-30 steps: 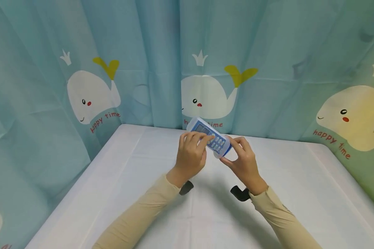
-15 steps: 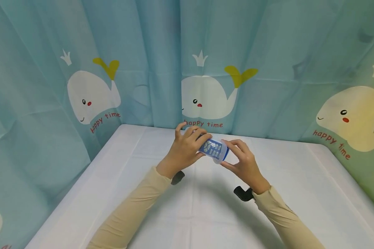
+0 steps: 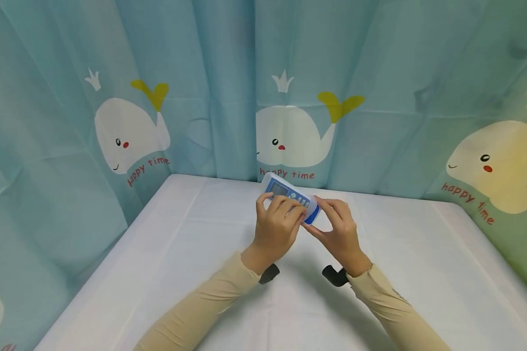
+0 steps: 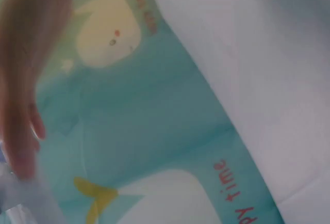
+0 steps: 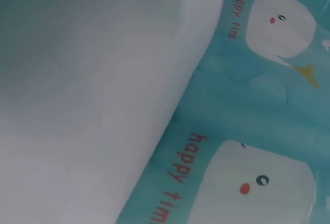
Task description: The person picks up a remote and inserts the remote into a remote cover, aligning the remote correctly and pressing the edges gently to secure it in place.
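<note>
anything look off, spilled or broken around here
Nothing stands out: the keypad device is held at a tilt, the right hand pinching its end, and I see no spill on the white table. The left hand hides part of the keypad device.

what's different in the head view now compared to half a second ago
The left hand has moved to the person's right along the remote, closer to the right hand, uncovering most of the screen, which its fingers hid before. The right hand still grips the remote near its blue end; the white table and whale curtain look unchanged.
</note>
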Motion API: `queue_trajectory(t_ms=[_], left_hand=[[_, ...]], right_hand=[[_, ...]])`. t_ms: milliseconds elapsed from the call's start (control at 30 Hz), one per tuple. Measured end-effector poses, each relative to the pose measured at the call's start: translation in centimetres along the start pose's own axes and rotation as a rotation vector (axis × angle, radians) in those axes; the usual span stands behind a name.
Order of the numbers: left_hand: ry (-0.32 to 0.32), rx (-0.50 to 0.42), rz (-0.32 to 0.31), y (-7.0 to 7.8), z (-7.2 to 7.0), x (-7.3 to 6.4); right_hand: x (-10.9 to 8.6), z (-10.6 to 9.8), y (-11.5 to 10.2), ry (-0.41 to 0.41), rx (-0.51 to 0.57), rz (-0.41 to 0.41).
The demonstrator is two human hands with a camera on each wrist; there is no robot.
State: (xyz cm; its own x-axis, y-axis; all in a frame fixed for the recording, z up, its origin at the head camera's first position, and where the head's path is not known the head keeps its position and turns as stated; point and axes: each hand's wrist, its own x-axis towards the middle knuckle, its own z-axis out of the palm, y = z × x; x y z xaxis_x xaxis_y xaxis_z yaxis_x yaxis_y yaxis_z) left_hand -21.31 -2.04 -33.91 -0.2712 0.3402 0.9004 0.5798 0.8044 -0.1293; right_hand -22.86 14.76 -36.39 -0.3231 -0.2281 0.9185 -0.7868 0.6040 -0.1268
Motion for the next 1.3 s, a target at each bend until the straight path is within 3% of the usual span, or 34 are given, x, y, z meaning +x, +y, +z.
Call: queue_trajectory(t_ms=[100, 233, 333, 433, 533, 700, 767, 833, 933, 1033, 1167, 1300], left_hand=[[0.039, -0.017, -0.046, 0.1, -0.1, 0.0], [0.026, -0.104, -0.083, 0.5, -0.2, -0.4], [-0.01, -0.155, -0.043, 0.7, -0.3, -1.0], [-0.039, -0.196, 0.029, -0.1, -0.3, -1.4], [-0.098, -0.198, 0.063, -2.1, -0.5, -0.9], [-0.26, -0.16, 0.076, -5.2, -0.8, 0.9], [-0.277, -0.158, 0.09, -5.7, -0.8, 1.4], [-0.243, -0.14, 0.1, -5.9, -0.6, 1.4], [-0.121, -0.081, 0.106, -5.8, -0.2, 1.0], [0.015, -0.014, 0.125, -5.6, 0.2, 0.4], [0.151, 0.029, 0.182, -5.4, 0.8, -0.1], [0.232, 0.058, 0.229, -5.0, 1.1, -0.2]], right_hand=[[0.0, 0.2, -0.2, -0.001, -0.012, -0.029], [0.0, 0.2, -0.2, 0.009, -0.049, -0.036], [0.0, 0.1, -0.1, 0.023, -0.054, -0.012], [0.0, -0.2, 0.1, 0.015, -0.045, -0.022], [0.2, -0.6, 0.5, 0.004, -0.053, -0.108], [0.9, -1.0, 1.1, 0.038, -0.044, -0.322], [1.2, -1.1, 1.3, 0.031, -0.044, -0.395], [1.4, -1.4, 1.5, -0.012, -0.053, -0.436], [1.5, -2.0, 1.7, -0.128, -0.051, -0.412], [1.5, -2.5, 1.6, -0.21, -0.006, -0.281], [1.8, -2.9, 1.4, -0.265, 0.045, -0.078], [2.2, -3.1, 1.6, -0.311, 0.048, -0.017]])
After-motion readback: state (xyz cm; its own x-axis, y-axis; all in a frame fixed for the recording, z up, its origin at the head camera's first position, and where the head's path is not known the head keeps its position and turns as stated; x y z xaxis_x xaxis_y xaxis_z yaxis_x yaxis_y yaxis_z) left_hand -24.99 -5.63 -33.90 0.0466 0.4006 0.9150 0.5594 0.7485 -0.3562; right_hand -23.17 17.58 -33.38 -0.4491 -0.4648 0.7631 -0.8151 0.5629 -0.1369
